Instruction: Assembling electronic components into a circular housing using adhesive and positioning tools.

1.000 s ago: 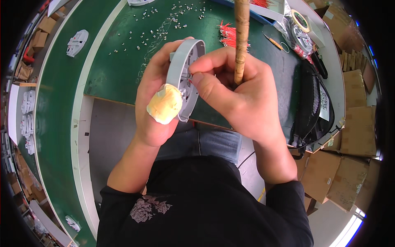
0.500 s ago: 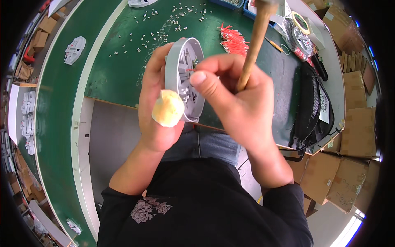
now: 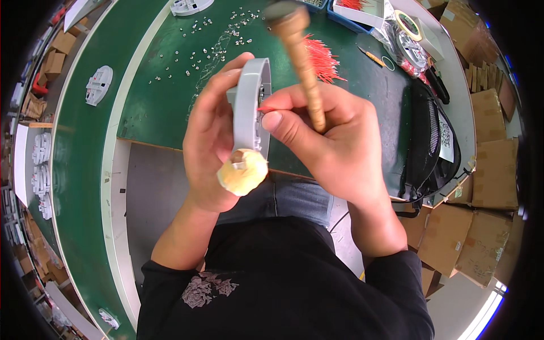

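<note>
My left hand (image 3: pixel 207 136) is closed round the rim of a round grey plastic housing (image 3: pixel 245 107), held tilted nearly edge-on above the table's front edge. A yellowish-white wrapping (image 3: pixel 243 171) covers what looks like that hand's thumb tip, beside the housing's lower end. My right hand (image 3: pixel 340 136) pinches a thin red wire (image 3: pixel 265 109) between thumb and forefinger at the housing's open side. A wooden-handled tool (image 3: pixel 306 73) is tucked in the same hand and points up and away, its dark end uppermost. The inside of the housing is mostly hidden.
Small metal parts (image 3: pixel 218 51) lie scattered on the green table (image 3: pixel 170 107), with a heap of red wires (image 3: pixel 323 59) beyond my right hand. Blue bins, a tape roll (image 3: pixel 408 25) and a black bag (image 3: pixel 422 141) stand rightward. More housings (image 3: pixel 99 85) sit on the left-hand belt.
The housing has turned more edge-on, hiding its inside. The wooden-handled tool's upper end has swung left. The red wire stays pinched in my right hand.
</note>
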`<state>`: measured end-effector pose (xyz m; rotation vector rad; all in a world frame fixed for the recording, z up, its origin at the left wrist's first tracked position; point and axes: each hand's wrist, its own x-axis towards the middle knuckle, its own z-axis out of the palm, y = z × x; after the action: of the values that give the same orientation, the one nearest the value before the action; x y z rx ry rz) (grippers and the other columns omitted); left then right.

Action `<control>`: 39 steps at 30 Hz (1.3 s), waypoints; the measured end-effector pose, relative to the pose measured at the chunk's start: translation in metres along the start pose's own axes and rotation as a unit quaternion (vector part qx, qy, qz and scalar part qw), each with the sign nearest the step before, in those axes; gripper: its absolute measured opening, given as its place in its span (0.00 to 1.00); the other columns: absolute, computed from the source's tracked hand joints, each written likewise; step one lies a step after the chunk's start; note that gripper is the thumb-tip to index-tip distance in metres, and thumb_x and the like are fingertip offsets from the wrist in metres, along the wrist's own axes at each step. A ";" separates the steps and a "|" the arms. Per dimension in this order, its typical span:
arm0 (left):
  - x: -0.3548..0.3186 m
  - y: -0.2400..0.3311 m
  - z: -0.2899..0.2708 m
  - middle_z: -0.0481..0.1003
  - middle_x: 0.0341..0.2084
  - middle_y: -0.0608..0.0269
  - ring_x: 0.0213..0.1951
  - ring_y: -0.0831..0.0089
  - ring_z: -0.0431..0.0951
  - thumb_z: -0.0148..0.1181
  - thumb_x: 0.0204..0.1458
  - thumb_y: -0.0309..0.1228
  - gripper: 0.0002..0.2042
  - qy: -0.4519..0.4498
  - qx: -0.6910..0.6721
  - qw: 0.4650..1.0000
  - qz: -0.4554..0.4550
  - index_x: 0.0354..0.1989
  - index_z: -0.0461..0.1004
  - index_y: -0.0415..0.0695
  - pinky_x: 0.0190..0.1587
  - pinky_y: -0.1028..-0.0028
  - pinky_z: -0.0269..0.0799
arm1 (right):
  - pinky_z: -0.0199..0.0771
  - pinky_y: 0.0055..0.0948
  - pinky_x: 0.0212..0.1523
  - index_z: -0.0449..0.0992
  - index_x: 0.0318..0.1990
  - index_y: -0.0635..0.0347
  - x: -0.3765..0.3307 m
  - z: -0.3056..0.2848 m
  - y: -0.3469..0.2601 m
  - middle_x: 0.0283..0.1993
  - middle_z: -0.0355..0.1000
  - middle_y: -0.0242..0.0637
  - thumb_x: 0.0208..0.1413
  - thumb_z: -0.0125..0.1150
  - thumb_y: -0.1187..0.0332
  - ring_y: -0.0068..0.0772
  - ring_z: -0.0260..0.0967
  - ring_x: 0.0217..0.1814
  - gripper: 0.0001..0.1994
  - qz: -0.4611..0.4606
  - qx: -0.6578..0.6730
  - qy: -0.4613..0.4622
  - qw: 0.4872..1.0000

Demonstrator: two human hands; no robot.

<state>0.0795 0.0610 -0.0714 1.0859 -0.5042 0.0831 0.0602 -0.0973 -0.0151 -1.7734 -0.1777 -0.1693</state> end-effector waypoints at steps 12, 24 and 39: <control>0.003 0.001 0.000 0.58 0.69 0.46 0.65 0.61 0.67 0.70 0.53 0.48 0.44 -0.067 0.047 0.997 -0.008 0.71 0.55 0.35 0.66 0.63 0.64 | 0.65 0.18 0.31 0.79 0.33 0.64 0.017 -0.033 -0.012 0.27 0.71 0.25 0.59 0.66 0.74 0.13 0.63 0.29 0.04 0.026 -0.116 -0.164 0.979; -0.006 0.002 0.013 0.63 0.65 0.47 0.65 0.58 0.66 0.51 0.59 0.61 0.46 -0.014 -0.008 0.995 -0.096 0.73 0.47 0.34 0.67 0.58 0.63 | 0.70 0.21 0.29 0.82 0.37 0.64 -0.008 0.009 0.022 0.28 0.76 0.28 0.54 0.72 0.75 0.15 0.69 0.31 0.05 -0.223 -0.103 0.120 0.962; -0.025 0.020 -0.018 0.67 0.62 0.44 0.61 0.55 0.73 0.49 0.63 0.37 0.28 0.006 -0.212 0.954 -0.210 0.70 0.58 0.38 0.64 0.56 0.70 | 0.73 0.19 0.36 0.82 0.39 0.64 -0.008 0.004 0.004 0.33 0.78 0.28 0.55 0.70 0.76 0.14 0.70 0.34 0.05 0.010 0.032 -0.091 0.995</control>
<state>0.0571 0.0905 -0.0720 0.7484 -0.2526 -0.3793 0.0535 -0.0941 -0.0218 -1.7255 -0.2931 0.0126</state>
